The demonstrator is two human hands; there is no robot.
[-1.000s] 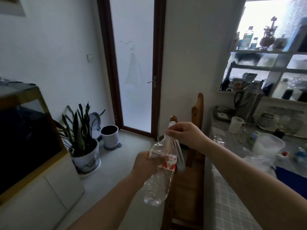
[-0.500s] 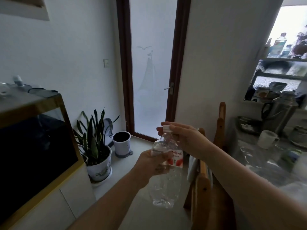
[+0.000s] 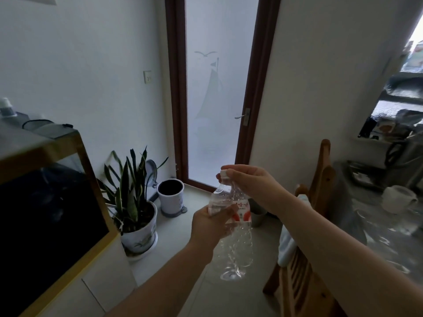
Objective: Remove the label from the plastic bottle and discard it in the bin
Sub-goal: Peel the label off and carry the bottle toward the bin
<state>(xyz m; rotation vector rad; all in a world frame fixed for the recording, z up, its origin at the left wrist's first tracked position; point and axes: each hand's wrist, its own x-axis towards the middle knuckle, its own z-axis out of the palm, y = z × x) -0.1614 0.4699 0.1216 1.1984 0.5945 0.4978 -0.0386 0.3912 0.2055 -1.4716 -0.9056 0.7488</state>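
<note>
Clear plastic bottle (image 3: pixel 233 234) is held up in mid-air, centre of my view, roughly upright with its base tilted slightly toward me, above the pale floor (image 3: pixel 196 289). White cap (image 3: pixel 223 173) is on. The label (image 3: pixel 239 212), white with red print, wraps the upper body just under the shoulder and is on the bottle.

My left hand (image 3: pixel 210 227) grips the bottle at label height from the left side, fingers curled and pressed against the label's left part; thumb lies across the front. My right hand (image 3: pixel 251 188) comes in from the right and pinches the neck just under the cap, thumb and fingertips closed together on it; the remaining fingers curl behind the shoulder, and I can't tell exactly how they sit.

Just right of the bottle, near side, is a wooden chair (image 3: pixel 306 248) with a pale cloth (image 3: pixel 288 243) draped on its back. Far right is a table (image 3: pixel 389 239) under a shiny clear cover, with a white mug (image 3: pixel 399 199) on it.

Left and farther off, on the floor by the wall: a small white pedal bin (image 3: pixel 171 197), lid up, dark inside. Left of that, a potted snake plant (image 3: pixel 135 216). Near left, a dark fish tank (image 3: pixel 45 202) with a yellow frame on a white cabinet. Behind everything, a frosted glass door (image 3: pixel 219 88) with a sailboat design, brown frame.
</note>
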